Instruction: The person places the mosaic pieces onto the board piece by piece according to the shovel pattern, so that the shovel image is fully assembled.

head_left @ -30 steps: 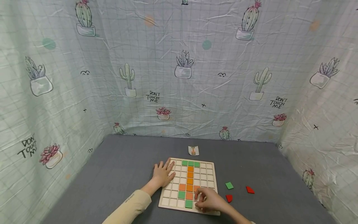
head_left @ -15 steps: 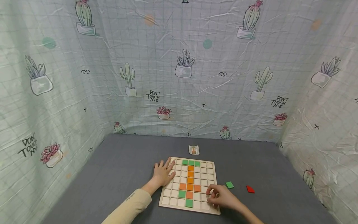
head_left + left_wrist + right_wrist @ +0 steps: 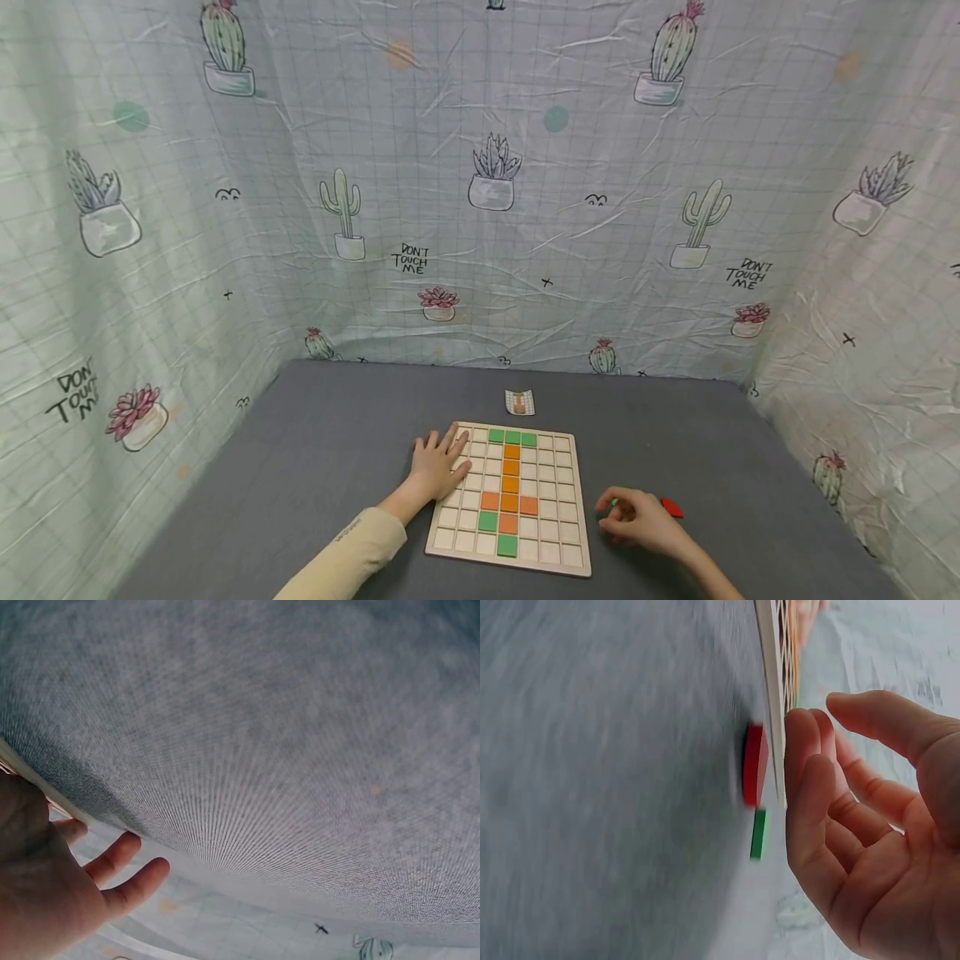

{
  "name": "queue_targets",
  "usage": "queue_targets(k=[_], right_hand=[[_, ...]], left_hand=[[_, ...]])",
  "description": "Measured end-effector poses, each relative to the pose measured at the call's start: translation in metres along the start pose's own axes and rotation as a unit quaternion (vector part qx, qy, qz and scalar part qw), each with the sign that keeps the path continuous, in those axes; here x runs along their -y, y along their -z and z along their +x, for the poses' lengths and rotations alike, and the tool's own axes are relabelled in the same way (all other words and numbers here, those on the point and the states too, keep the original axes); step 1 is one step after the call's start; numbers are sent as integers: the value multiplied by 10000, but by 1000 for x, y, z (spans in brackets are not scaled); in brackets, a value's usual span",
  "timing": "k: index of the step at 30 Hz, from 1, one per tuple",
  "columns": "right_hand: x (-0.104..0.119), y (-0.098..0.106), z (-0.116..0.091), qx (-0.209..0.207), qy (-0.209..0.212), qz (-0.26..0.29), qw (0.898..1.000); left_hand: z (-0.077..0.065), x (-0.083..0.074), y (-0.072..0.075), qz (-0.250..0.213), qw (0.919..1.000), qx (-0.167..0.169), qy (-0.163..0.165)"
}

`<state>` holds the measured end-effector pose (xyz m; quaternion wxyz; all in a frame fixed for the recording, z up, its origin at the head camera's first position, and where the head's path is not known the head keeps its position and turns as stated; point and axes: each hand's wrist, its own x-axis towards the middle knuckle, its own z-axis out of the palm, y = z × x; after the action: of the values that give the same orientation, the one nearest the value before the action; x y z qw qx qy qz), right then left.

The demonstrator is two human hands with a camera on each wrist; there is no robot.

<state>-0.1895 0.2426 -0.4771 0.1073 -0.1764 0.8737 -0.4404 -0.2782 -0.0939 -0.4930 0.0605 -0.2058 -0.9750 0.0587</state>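
Observation:
My left hand (image 3: 435, 471) rests with spread fingers on the left edge of the wooden grid board (image 3: 551, 533). On the board, orange tiles (image 3: 511, 467) form a column, with green tiles (image 3: 513, 437) across its top and more coloured tiles lower down. Just right of the board hovers my right hand (image 3: 641, 521), its fingers bent and a gap left between thumb and fingertips, nothing held. In the right wrist view, a red piece (image 3: 754, 765) and a green tile (image 3: 758, 834) lie on the table beside that hand. From the head view, the hand covers most of this green tile.
A small printed pattern card (image 3: 519, 402) lies behind the board. Another red piece (image 3: 671, 507) with a rounded side is partly visible beyond my right hand. The grey tabletop (image 3: 360, 417) meets a cactus-print curtain (image 3: 450, 333) at the back and sides.
My right hand has moved right, off the board, to above the loose pieces, and now hides most of the green tile. The left hand has stayed in place.

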Motion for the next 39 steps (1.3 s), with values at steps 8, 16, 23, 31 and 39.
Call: queue_targets(k=[8,16,23,31,39], right_hand=[[-13,19,-5,-245,-385,-80,9989],[-26,28,-2,-318,-427,4,9986],[-33,32,4,-177,-416,-120,9989],[-35,38,12,49,-499,-125,9987],[-37,39,18,102,-619,-183,9979]], left_hand=[[-1,0,2,-46,10000,-30,-4],[-1,-1,1,-64,10000,-48,20],[0,-1,-2,-22,10000,-54,18],[0,0,-1,38,10000,-47,29],[-1,0,1,55,10000,48,25]])
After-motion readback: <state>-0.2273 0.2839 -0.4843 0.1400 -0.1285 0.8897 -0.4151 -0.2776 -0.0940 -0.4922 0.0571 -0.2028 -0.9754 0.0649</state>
